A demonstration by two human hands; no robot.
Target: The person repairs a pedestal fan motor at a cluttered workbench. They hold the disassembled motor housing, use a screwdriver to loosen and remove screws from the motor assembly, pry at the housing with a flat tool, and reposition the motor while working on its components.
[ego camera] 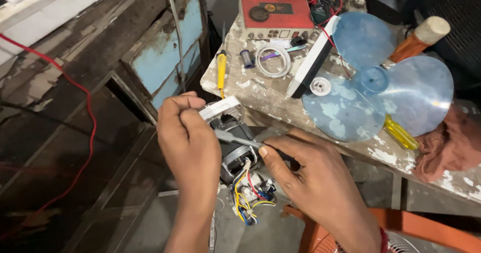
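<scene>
**Fan motor held below the table edge**

On the paint-flecked table (pixel 270 100) lie a blue fan blade (pixel 381 90) and a red-topped box (pixel 274 10). The left hand (pixel 188 138) grips the motor (pixel 238 148); the right hand (pixel 315 178) pinches a screwdriver (pixel 238 139) against it.

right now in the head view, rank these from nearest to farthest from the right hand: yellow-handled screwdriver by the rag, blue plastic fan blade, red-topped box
1. The blue translucent plastic fan blade, on the bench just above the right hand.
2. The yellow-handled screwdriver, lying at the bench edge beside the reddish rag; close to the blade's near lobe, so these two are nearly level.
3. The red-topped box, at the far back of the bench.
</scene>
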